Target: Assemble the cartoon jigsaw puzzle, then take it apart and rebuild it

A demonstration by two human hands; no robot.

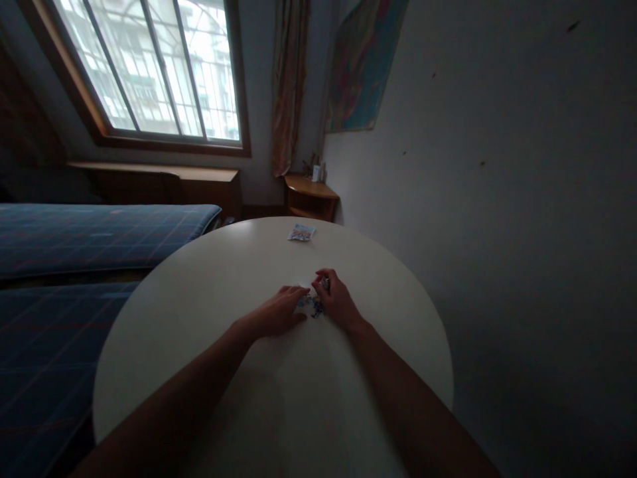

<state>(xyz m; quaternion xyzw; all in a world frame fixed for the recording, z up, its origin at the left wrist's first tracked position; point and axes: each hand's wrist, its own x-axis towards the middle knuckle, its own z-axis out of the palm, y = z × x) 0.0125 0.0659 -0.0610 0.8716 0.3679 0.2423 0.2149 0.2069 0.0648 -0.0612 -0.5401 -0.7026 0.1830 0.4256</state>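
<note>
A small cluster of blue-and-white printed pieces (pixel 313 306), which look like jigsaw pieces, lies on the round white table (pixel 199 332) between my hands. My left hand (pixel 283 311) rests at the left of the cluster. Its fingers are stretched out and the thumb is held apart, close to the edge of the pieces. On the other side, my right hand (pixel 334 297) is curled, thumb and fingers closed around a small pale-and-dark piece (pixel 325 283). The exact shape of that piece is too small to tell.
Toward the table's far edge lies a small colourful printed card or packet (pixel 301 232). A bed with a blue checked mattress (pixel 99 239) stands at the left. A white wall (pixel 497 232) runs along the right, and a wooden corner shelf (pixel 312 189) stands behind.
</note>
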